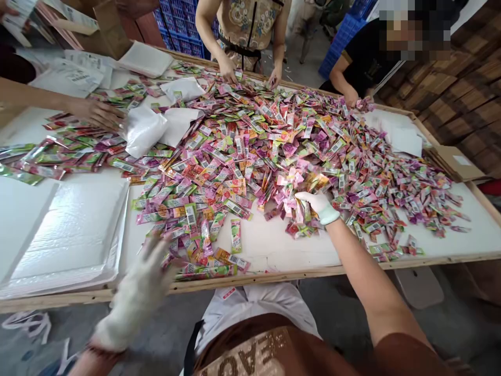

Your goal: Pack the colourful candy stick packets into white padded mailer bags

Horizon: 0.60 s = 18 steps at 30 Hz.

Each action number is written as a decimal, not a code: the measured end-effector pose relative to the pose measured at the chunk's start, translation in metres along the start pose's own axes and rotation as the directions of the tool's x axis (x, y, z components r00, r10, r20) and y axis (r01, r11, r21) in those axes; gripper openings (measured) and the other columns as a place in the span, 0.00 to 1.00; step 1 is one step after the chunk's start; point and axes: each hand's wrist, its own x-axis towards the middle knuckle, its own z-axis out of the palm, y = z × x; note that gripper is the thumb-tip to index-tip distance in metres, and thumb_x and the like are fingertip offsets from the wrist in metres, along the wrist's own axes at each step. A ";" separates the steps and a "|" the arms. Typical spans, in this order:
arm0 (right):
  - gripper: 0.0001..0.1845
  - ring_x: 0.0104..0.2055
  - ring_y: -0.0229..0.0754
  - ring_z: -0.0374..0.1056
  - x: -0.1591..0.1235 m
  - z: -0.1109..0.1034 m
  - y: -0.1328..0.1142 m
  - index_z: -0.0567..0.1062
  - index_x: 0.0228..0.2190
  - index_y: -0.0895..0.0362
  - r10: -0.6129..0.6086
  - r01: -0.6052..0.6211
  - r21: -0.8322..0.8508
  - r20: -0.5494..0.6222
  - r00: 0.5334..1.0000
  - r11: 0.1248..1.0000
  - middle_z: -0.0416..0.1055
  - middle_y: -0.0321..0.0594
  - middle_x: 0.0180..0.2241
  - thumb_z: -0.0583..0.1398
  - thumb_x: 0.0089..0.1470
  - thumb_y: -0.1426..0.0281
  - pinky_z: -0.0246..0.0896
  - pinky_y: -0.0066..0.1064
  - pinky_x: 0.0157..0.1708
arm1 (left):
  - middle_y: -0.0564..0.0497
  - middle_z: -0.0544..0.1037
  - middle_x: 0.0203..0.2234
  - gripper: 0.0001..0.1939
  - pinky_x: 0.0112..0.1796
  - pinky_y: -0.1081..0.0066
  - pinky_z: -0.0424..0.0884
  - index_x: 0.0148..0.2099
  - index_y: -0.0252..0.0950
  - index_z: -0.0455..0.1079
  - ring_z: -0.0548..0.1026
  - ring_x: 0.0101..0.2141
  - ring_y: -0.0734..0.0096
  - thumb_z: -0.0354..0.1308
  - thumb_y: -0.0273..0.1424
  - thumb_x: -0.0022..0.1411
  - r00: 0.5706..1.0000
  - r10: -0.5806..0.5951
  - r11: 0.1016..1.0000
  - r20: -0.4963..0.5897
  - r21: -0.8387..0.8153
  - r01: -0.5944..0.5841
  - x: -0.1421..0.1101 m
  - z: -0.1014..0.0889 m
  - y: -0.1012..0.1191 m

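A wide heap of small printed sachets [238, 183] in pink, green, purple and orange covers the table. My right hand [319, 205], in a white glove, is at the heap's near side, its fingers closed round a few sachets [295, 201]; some fingers are hidden among the packets. Over the near left edge of the heap hovers my left hand [143, 290], gloved too and smeared by motion. Its fingers look spread, with nothing visible between them. A single green sachet [236, 236] lies on the white tabletop between my hands.
White padded mailers [74, 230] are stacked at the left, and another person's hand [97, 114] is near a white pouch [144, 130]. Two more people work across the table. A wooden rim [274, 275] edges the table; cardboard [456, 162] lies at the right.
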 end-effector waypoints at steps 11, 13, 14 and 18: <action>0.43 0.66 0.60 0.58 -0.042 -0.050 0.063 0.62 0.65 0.60 -0.152 0.045 -0.517 -0.165 0.975 0.855 0.61 0.58 0.64 0.59 0.57 0.48 0.52 0.53 0.65 | 0.38 0.56 0.70 0.32 0.62 0.48 0.62 0.72 0.42 0.51 0.54 0.69 0.49 0.51 0.38 0.69 0.959 0.281 0.959 0.026 -0.038 -0.280 0.027 0.069 0.080; 0.42 0.69 0.64 0.51 -0.051 -0.011 0.072 0.62 0.65 0.59 -0.227 0.132 -0.595 -0.087 0.970 0.793 0.57 0.59 0.66 0.58 0.58 0.48 0.48 0.57 0.65 | 0.37 0.56 0.70 0.31 0.64 0.44 0.57 0.70 0.40 0.57 0.56 0.68 0.45 0.52 0.41 0.68 0.958 0.267 0.962 0.108 0.024 -0.271 0.042 0.098 0.104; 0.41 0.69 0.66 0.50 -0.058 0.012 0.074 0.62 0.65 0.57 -0.245 0.170 -0.614 -0.039 0.969 0.771 0.56 0.58 0.67 0.59 0.58 0.48 0.48 0.60 0.64 | 0.37 0.55 0.70 0.32 0.64 0.41 0.53 0.69 0.40 0.59 0.55 0.68 0.41 0.54 0.43 0.67 0.953 0.258 0.960 0.160 0.065 -0.271 0.050 0.113 0.117; 0.36 0.67 0.74 0.47 -0.086 0.071 0.081 0.71 0.60 0.52 -0.350 0.429 -0.701 0.265 0.898 0.570 0.48 0.51 0.70 0.64 0.53 0.52 0.44 0.67 0.62 | 0.36 0.52 0.71 0.36 0.64 0.33 0.40 0.68 0.40 0.63 0.51 0.68 0.33 0.59 0.47 0.61 0.870 0.314 0.918 0.379 0.113 -0.381 0.069 0.151 0.142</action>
